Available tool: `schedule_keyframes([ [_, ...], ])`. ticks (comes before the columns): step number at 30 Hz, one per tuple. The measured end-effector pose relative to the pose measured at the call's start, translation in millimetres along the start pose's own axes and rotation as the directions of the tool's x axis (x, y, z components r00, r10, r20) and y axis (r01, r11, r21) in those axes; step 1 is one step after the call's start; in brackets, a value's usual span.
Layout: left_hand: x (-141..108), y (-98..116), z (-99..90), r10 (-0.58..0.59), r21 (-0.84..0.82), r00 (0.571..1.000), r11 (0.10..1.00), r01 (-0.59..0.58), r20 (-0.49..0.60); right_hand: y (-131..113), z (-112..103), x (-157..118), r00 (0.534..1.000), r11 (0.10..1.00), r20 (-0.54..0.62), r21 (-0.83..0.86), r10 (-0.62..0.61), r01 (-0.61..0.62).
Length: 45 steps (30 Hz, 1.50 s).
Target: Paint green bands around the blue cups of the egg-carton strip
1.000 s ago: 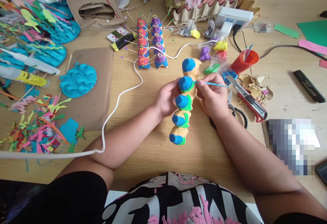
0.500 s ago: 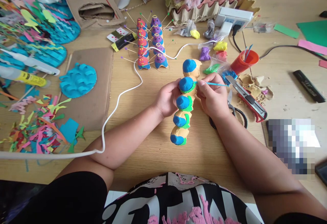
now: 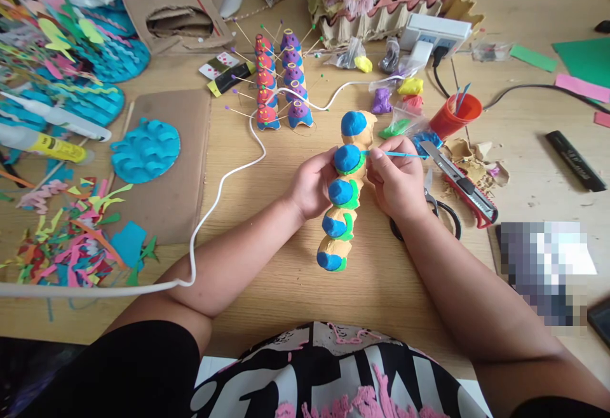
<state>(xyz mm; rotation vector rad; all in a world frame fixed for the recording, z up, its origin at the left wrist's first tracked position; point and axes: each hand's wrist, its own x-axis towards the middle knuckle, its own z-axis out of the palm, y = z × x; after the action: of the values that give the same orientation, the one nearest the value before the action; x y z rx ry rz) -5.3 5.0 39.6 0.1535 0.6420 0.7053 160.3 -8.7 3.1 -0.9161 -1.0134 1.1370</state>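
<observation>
An egg carton strip (image 3: 341, 240) of several tan cups in a row points away from me. Blue clay caps (image 3: 347, 159) cover the cups' tops, and green clay (image 3: 353, 194) edges most of them; the farthest cup shows only blue. My left hand (image 3: 312, 184) is closed on the strip's left side, its fingertips partly hidden behind the second-farthest cup. Pinched in my right hand (image 3: 396, 173) is a thin blue stick tool (image 3: 405, 154), its tip touching the green rim of that cup. Some right fingers curl beside the strip.
Behind stand two finished caterpillars (image 3: 267, 97) with pins. Right are a red cup (image 3: 457, 116), a utility knife (image 3: 460, 173), scissors (image 3: 448, 215) and clay bags (image 3: 381, 100). A white cable (image 3: 219, 189) crosses the table. Paper scraps (image 3: 81, 240) and cardboard (image 3: 185, 170) lie left.
Almost nothing differs. The blue stick's outer end sits slightly higher, and the strip's near end has shifted a touch left. Both hands keep their places.
</observation>
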Motion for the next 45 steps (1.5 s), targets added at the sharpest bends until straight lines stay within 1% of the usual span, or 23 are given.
schedule_keyframes([
  [3,0.2,-0.7,0.5,0.009,-0.002,1.000,1.000,-0.009,-0.003,0.7,-0.2,-0.1,1.000,1.000,-0.008,0.022,0.012,-0.012],
  [7,-1.3,-0.3,3.5,-0.014,-0.016,0.999,1.000,0.014,-0.033,0.6,-0.3,-0.1,1.000,0.999,-0.010,0.027,0.020,-0.020],
  [14,-5.4,1.2,8.7,-0.020,-0.023,0.998,1.000,0.018,-0.065,-1.1,-0.1,0.4,0.999,1.000,0.035,0.000,0.004,-0.004],
  [18,-2.5,1.5,4.3,-0.041,-0.019,0.994,0.999,0.039,-0.099,-2.6,0.7,0.1,0.999,0.999,0.019,0.027,0.035,-0.035],
  [20,-0.1,1.7,0.7,-0.052,-0.019,0.993,0.999,0.050,-0.106,-4.4,1.0,0.2,0.998,0.997,0.030,0.055,0.055,-0.057],
  [23,3.7,2.0,-4.6,-0.057,-0.031,0.993,0.998,0.054,-0.102,-7.1,0.4,0.9,0.994,0.992,0.067,0.088,0.088,-0.094],
  [27,6.9,3.1,-8.3,-0.044,-0.043,0.996,0.998,0.041,-0.074,-8.7,-1.4,2.6,0.986,0.978,0.087,0.141,0.142,-0.153],
  [30,7.1,3.0,-7.7,-0.005,-0.030,1.000,1.000,0.004,-0.024,-9.5,-1.8,3.3,0.976,0.964,0.129,0.178,0.178,-0.199],
  [32,7.1,1.1,-6.8,0.048,0.008,0.998,0.999,-0.048,0.029,-10.8,-1.0,2.9,0.967,0.959,0.163,0.175,0.195,-0.223],
  [34,8.1,-2.3,-6.0,0.105,0.057,0.992,0.992,-0.109,0.066,-13.1,0.4,1.9,0.964,0.960,0.165,0.154,0.207,-0.233],
  [38,13.3,-10.0,-6.2,0.174,0.105,0.985,0.979,-0.173,0.000,-19.1,3.1,0.4,0.966,0.957,0.097,0.140,0.241,-0.253],
  [45,22.5,-12.0,-13.6,0.304,0.196,0.953,0.935,-0.296,-0.008,-20.5,1.5,4.0,0.945,0.927,0.039,0.186,0.324,-0.325],
])
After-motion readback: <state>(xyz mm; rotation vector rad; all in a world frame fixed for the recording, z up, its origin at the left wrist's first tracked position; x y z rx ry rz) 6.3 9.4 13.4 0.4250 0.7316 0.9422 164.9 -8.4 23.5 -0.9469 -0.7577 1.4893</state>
